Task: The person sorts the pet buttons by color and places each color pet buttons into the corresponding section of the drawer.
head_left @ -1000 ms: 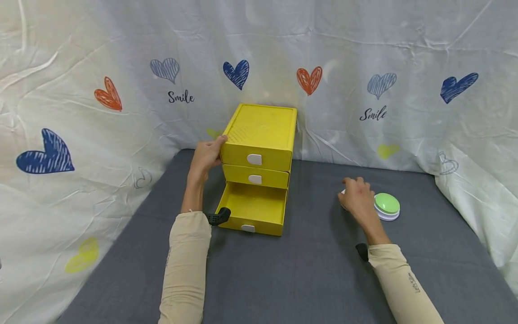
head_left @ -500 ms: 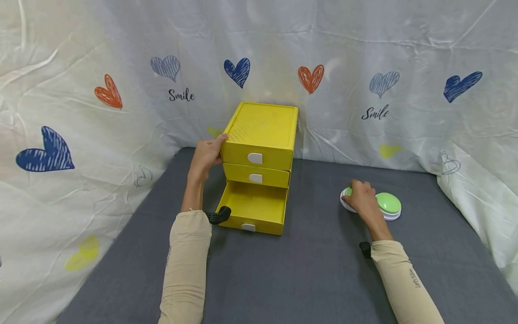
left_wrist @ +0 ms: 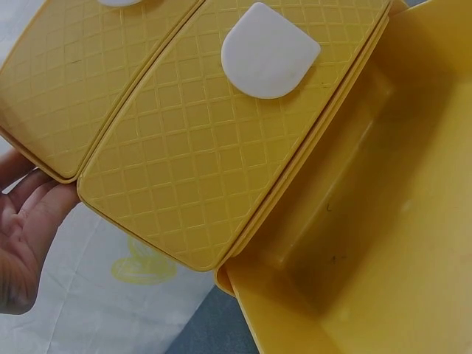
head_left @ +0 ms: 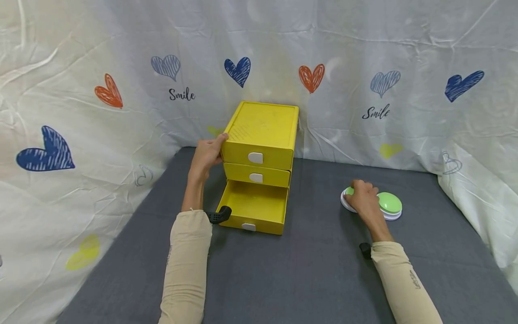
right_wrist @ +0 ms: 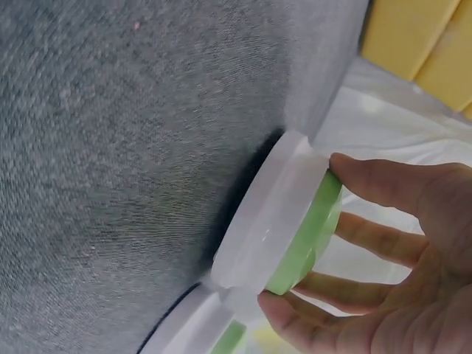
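A yellow three-drawer cabinet (head_left: 265,123) with white pull tabs stands at the back centre. Its bottom drawer (head_left: 267,226) is pulled out; the upper two are closed. My left hand (head_left: 207,155) grips the cabinet's upper left front corner, thumb over the top edge and fingers along the side. To the right, my right hand (head_left: 364,200) pinches a round green-and-white push button (right_wrist: 276,221) by its rim, between thumb and fingertips. That button appears to rest on the table, and the hand covers part of it in the head view. A matching push button (head_left: 390,203) sits close beside it.
A dark grey cloth (head_left: 307,270) covers the table. Behind it and along the sides hangs a white curtain (head_left: 340,45) printed with hearts. The pulled-out drawer projects toward the front, near the black strap camera (head_left: 220,215) on my left wrist.
My right hand has settled onto the nearer push button and closed its fingers around the rim, exposing some of its green top. My left hand has stayed on the cabinet corner.
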A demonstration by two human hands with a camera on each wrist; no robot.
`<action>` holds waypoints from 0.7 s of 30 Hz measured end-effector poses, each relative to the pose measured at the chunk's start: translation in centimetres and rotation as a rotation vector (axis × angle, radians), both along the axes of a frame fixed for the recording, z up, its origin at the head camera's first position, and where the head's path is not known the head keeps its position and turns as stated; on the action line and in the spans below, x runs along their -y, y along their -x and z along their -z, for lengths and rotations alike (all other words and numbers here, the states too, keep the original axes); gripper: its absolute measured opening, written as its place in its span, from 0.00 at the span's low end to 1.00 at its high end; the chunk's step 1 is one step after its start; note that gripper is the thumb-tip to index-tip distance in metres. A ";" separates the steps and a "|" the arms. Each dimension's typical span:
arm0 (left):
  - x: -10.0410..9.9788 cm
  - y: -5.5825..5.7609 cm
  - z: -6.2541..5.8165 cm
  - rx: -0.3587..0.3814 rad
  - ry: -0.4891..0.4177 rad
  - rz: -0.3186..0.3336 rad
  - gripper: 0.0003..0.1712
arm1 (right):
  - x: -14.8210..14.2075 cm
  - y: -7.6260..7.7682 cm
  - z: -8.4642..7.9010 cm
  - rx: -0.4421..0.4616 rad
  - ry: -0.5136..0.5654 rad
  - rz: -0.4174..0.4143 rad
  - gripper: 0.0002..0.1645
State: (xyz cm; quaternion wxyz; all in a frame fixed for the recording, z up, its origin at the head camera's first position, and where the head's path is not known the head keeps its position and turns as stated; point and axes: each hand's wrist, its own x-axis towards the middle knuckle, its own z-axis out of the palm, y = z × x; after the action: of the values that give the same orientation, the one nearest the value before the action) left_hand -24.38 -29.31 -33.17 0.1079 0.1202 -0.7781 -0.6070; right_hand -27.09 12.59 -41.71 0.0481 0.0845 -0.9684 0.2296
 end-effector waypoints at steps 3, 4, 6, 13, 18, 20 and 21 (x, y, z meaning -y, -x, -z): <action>0.0 -0.1 0.0 -0.013 -0.001 0.003 0.36 | 0.2 -0.3 -0.3 -0.041 0.018 0.002 0.09; 0.0 -0.1 0.0 -0.018 0.003 0.002 0.36 | 0.3 -0.4 -0.4 -0.060 0.024 -0.001 0.09; 0.0 -0.1 0.0 -0.025 0.011 0.000 0.36 | 0.5 -0.6 -0.9 -0.101 0.033 -0.014 0.09; -0.2 -0.3 -0.2 -0.003 0.001 0.005 0.35 | 1.7 -2.1 -2.9 -0.137 0.055 -0.040 0.15; -0.1 0.0 0.0 0.014 -0.001 -0.001 0.36 | 2.7 -2.9 -4.0 -0.149 0.026 -0.064 0.18; 0.0 0.2 0.2 0.018 0.009 -0.017 0.37 | 3.1 -3.2 -4.2 -0.151 0.029 -0.076 0.19; 0.0 0.2 0.2 0.019 0.014 -0.022 0.37 | 3.3 -3.3 -4.3 -0.151 0.031 -0.082 0.20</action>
State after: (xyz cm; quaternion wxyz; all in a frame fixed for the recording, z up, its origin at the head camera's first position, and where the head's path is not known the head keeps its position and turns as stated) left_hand -24.62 -29.29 -33.38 0.1079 0.1338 -0.7820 -0.5992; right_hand -23.82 9.28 -37.38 0.1129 0.1404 -0.9541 0.2394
